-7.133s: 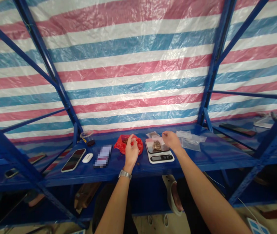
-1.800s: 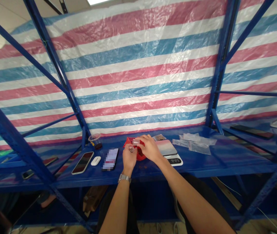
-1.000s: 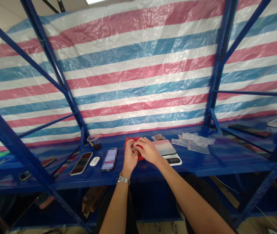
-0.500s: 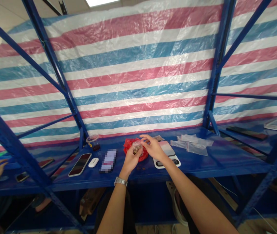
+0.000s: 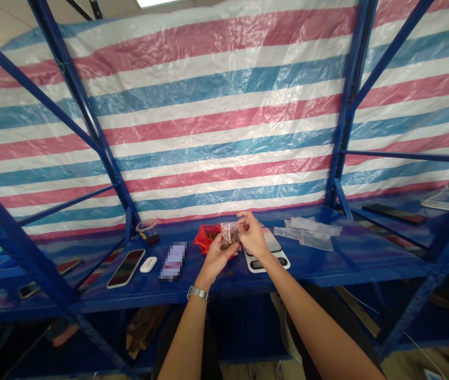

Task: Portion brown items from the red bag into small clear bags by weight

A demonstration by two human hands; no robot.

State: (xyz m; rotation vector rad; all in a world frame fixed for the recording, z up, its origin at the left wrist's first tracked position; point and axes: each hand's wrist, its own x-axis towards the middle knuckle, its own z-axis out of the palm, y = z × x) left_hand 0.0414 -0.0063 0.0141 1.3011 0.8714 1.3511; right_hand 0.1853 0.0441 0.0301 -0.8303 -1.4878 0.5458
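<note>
Clear plastic bag (image 5: pixel 231 230) of brown bits (image 5: pixel 229 239) is clamped by both grips: left hand (image 5: pixel 216 258) steadying it from below, right hand (image 5: pixel 252 235) pinching its top edge, just right of a red bag (image 5: pixel 205 237).

A big sheet (image 5: pixel 208 105) hangs at the back with wide stripes of pink, white and blue. The shelf (image 5: pixel 319 269) is bright blue, and so are its metal bars (image 5: pixel 77 105). In the middle of the shelf sits a red bag (image 5: pixel 205 238). A little clear bag (image 5: pixel 226 228) shows brown bits (image 5: pixel 230 238) inside. The scale (image 5: pixel 267 267) beside it is white, and the watch (image 5: pixel 197 293) is silver.
</note>
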